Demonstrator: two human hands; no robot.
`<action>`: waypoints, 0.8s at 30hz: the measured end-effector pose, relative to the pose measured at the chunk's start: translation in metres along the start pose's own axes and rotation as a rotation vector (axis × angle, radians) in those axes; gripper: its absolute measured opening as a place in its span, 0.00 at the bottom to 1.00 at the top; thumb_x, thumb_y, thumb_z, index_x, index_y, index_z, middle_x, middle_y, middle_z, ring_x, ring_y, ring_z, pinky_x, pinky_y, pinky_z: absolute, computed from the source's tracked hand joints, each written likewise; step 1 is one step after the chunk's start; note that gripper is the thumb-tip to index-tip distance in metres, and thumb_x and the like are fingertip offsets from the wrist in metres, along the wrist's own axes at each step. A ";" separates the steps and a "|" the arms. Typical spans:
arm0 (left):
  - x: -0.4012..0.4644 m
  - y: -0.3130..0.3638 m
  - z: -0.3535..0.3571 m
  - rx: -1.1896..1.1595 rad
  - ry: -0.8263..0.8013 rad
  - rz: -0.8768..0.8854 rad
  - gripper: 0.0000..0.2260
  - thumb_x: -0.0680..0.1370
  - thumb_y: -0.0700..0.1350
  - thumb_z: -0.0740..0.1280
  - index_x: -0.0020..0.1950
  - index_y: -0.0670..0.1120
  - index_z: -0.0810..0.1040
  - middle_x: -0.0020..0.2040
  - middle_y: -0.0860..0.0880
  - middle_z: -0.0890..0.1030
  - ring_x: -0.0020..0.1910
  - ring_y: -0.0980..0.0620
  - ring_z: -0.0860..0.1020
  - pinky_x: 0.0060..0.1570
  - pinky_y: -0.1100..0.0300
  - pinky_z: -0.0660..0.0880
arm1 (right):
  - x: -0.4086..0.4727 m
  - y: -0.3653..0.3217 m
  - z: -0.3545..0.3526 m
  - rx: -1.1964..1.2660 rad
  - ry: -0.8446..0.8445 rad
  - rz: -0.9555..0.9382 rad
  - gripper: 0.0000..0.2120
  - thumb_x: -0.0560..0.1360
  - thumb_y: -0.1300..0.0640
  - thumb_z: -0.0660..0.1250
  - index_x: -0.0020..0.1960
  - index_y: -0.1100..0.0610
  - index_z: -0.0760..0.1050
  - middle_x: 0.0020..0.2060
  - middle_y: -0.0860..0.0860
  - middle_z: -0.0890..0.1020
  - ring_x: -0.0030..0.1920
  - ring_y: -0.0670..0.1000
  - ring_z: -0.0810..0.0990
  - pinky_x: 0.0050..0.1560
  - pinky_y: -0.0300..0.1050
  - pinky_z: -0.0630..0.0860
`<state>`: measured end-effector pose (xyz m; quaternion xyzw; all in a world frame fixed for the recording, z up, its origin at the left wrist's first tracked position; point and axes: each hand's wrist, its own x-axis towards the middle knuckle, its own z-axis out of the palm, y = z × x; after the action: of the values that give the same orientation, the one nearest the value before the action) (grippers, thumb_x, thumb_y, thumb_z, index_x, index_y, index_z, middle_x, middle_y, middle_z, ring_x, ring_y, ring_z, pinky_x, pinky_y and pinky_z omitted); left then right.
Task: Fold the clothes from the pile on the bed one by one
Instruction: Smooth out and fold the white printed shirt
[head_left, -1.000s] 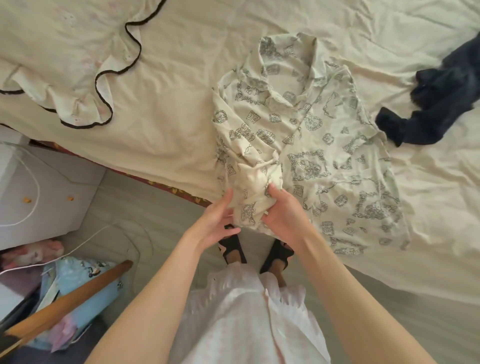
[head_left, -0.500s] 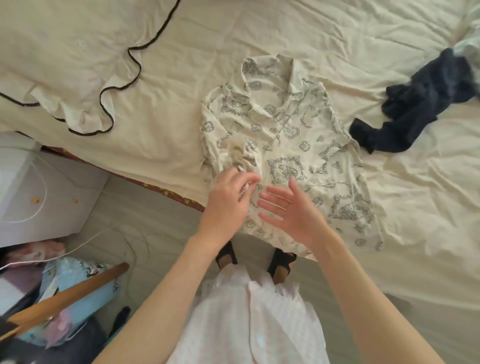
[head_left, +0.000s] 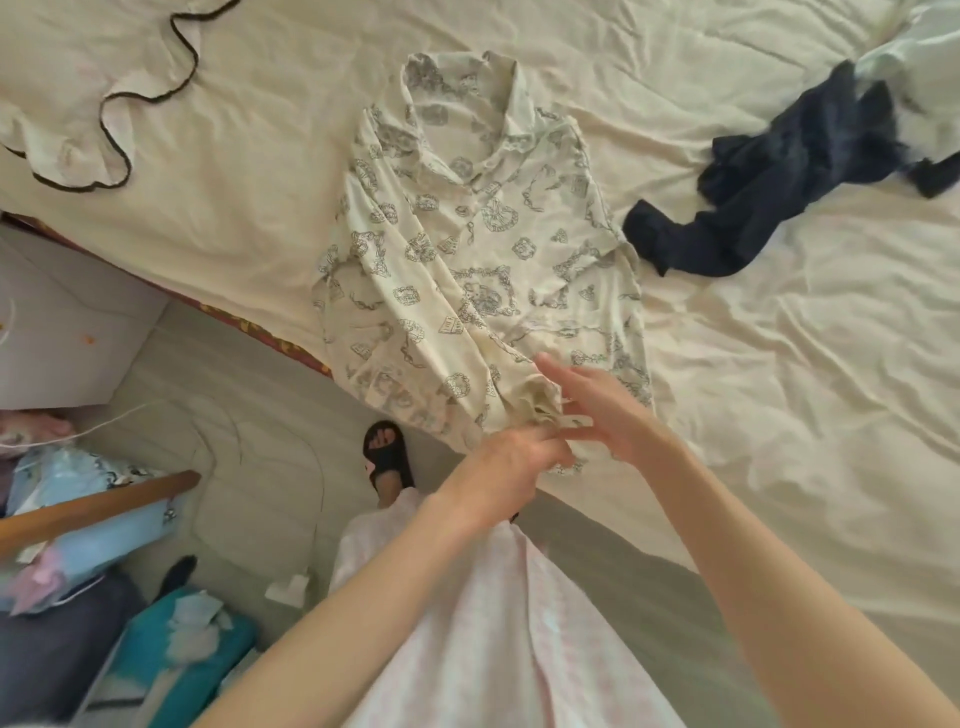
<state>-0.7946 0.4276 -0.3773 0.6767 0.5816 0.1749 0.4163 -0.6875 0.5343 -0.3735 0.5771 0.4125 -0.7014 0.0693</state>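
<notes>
The patterned shirt (head_left: 467, 249) lies spread at the near edge of the bed (head_left: 779, 389), sleeves crossed in, hem not yet folded up; the left hand (head_left: 511, 457) pinches its cuff, the right hand (head_left: 602, 410) is spread open on it; a dark garment (head_left: 769, 176) waits far right.

Left hand (head_left: 511, 457) fingertips hidden under the right hand (head_left: 597, 410); dark garment (head_left: 769, 171) cut off at right edge.

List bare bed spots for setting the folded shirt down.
Free: sheet between the frilled pillow and the patterned shirt; sheet right of the shirt, below the dark garment. Crowded: the near bed edge where both hands work.
</notes>
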 end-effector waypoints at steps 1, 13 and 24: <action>0.000 0.000 0.004 0.014 -0.029 -0.024 0.18 0.70 0.24 0.60 0.53 0.38 0.80 0.53 0.44 0.80 0.55 0.46 0.75 0.49 0.52 0.73 | 0.001 0.000 -0.003 0.012 -0.035 0.014 0.39 0.60 0.27 0.64 0.60 0.54 0.74 0.53 0.49 0.78 0.53 0.51 0.79 0.52 0.48 0.79; -0.015 -0.013 0.029 0.009 -0.041 -0.138 0.19 0.72 0.25 0.58 0.57 0.40 0.79 0.56 0.45 0.79 0.57 0.46 0.76 0.51 0.49 0.74 | 0.023 0.025 -0.031 -0.209 0.208 0.000 0.10 0.77 0.60 0.63 0.38 0.60 0.76 0.25 0.48 0.67 0.24 0.45 0.63 0.23 0.35 0.61; -0.016 -0.045 0.028 -0.290 -0.063 -0.557 0.11 0.81 0.44 0.58 0.61 0.50 0.76 0.55 0.55 0.80 0.56 0.56 0.77 0.56 0.61 0.73 | 0.047 0.063 -0.091 -0.254 0.459 0.112 0.05 0.74 0.64 0.62 0.41 0.57 0.74 0.36 0.53 0.75 0.39 0.53 0.73 0.39 0.46 0.69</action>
<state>-0.8069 0.4018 -0.4247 0.4299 0.7004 0.1144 0.5582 -0.5980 0.5714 -0.4445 0.7297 0.4696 -0.4898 0.0844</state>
